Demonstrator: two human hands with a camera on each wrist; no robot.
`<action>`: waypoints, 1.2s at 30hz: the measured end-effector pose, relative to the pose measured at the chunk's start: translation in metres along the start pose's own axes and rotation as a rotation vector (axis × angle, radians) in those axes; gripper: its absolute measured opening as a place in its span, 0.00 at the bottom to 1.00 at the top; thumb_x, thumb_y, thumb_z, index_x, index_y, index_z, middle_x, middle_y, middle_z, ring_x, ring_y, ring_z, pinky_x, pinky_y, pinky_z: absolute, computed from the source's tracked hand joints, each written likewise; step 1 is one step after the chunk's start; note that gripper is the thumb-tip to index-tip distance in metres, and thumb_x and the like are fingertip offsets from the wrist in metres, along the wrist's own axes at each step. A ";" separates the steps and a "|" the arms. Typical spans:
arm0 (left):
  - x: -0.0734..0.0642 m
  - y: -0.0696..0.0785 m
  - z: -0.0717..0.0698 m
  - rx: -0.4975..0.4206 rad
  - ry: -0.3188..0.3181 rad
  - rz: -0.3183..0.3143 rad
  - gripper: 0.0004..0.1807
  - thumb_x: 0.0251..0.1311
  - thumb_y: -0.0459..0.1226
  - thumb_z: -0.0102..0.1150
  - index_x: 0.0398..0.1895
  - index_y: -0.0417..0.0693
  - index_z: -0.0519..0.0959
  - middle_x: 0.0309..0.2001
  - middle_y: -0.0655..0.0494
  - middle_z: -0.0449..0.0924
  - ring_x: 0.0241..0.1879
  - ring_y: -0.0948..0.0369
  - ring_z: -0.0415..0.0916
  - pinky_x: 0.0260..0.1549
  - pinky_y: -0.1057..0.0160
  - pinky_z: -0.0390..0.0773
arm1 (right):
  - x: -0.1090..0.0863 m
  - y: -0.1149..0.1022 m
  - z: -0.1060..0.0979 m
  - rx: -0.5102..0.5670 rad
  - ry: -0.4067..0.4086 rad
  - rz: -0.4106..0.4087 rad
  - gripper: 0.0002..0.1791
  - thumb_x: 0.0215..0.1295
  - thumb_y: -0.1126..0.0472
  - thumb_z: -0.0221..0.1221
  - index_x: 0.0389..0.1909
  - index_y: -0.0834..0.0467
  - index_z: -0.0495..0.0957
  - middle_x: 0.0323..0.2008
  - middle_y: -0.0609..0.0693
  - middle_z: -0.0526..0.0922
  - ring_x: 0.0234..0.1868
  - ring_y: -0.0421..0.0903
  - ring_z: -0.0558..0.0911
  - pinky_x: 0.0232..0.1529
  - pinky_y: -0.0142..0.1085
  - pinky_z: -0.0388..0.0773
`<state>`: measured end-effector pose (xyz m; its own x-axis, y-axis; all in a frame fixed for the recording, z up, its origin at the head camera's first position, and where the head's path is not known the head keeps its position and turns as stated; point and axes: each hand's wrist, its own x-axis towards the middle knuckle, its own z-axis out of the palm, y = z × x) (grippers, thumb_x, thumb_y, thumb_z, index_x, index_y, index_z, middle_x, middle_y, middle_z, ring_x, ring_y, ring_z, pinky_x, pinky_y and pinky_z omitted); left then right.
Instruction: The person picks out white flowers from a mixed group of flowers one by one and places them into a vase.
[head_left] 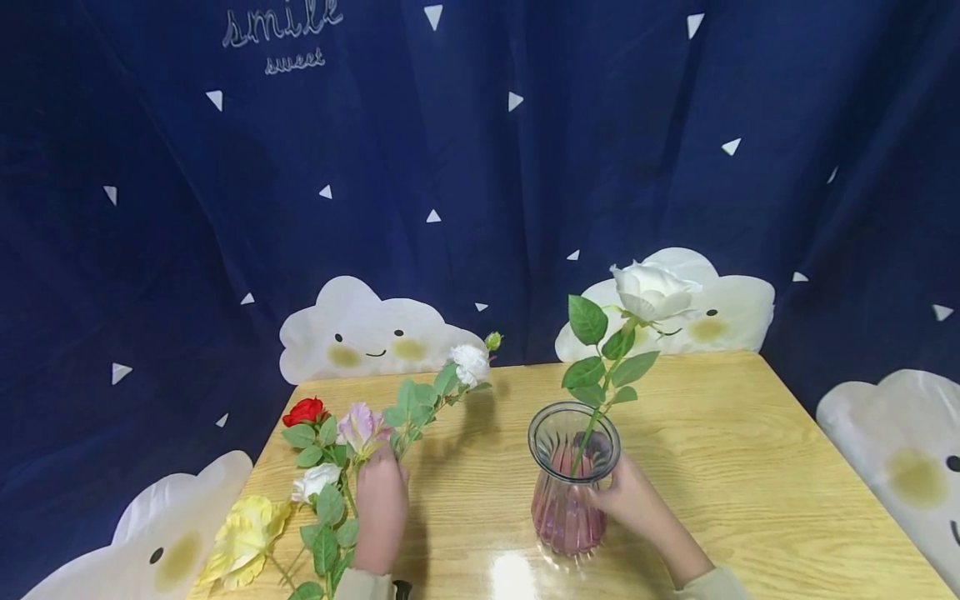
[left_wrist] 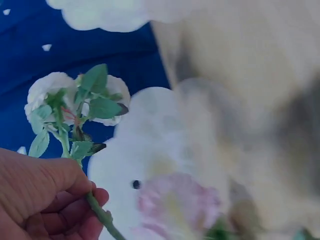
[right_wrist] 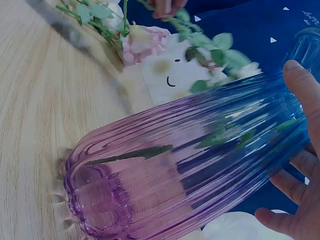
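My left hand (head_left: 381, 504) pinches the green stem (left_wrist: 101, 214) of a white flower spray (head_left: 470, 365) between thumb and fingers. The spray leans up to the right above the table, with green leaves and a bud at its tip. My right hand (head_left: 628, 504) grips a ribbed glass vase (head_left: 567, 521) around its side, thumb and fingers on opposite sides in the right wrist view. The vase is clear at the rim and pink lower down. One large white rose (head_left: 654, 292) stands in it, leaning right, its stem end visible through the glass.
Left of the left hand lie a red rose (head_left: 305, 412), a pink flower (head_left: 362, 427), a smaller white flower (head_left: 315, 482) and a yellow flower (head_left: 247, 542) with leafy stems. They rest on a wooden table (head_left: 712, 450). Behind hangs a dark blue curtain (head_left: 480, 150) with clouds and triangles.
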<state>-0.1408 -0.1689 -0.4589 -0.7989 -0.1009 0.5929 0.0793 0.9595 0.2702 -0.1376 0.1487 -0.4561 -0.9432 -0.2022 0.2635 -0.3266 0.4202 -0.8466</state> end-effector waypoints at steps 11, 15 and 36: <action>0.029 0.026 -0.021 -0.203 0.090 -0.004 0.03 0.46 0.25 0.54 0.20 0.36 0.73 0.18 0.49 0.72 0.19 0.53 0.71 0.17 0.56 0.71 | 0.000 -0.004 0.000 0.045 -0.002 -0.005 0.39 0.39 0.62 0.70 0.55 0.64 0.64 0.48 0.61 0.74 0.51 0.61 0.71 0.51 0.59 0.62; 0.036 0.034 -0.030 -0.266 0.124 -0.011 0.03 0.49 0.26 0.53 0.21 0.36 0.74 0.20 0.50 0.73 0.21 0.55 0.72 0.20 0.58 0.72 | 0.000 -0.003 0.000 0.040 -0.004 -0.009 0.39 0.39 0.62 0.70 0.55 0.64 0.64 0.48 0.61 0.74 0.51 0.61 0.72 0.51 0.59 0.62; 0.088 0.122 -0.072 -0.804 0.210 0.176 0.03 0.48 0.24 0.55 0.26 0.36 0.75 0.24 0.50 0.75 0.24 0.61 0.73 0.22 0.68 0.76 | 0.000 0.002 0.000 0.021 -0.024 -0.018 0.40 0.41 0.57 0.69 0.56 0.63 0.63 0.50 0.61 0.73 0.53 0.63 0.69 0.51 0.61 0.61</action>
<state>-0.1587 -0.0794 -0.3196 -0.6142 -0.0911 0.7839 0.6549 0.4954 0.5707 -0.1384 0.1498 -0.4580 -0.9355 -0.2307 0.2675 -0.3416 0.3975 -0.8516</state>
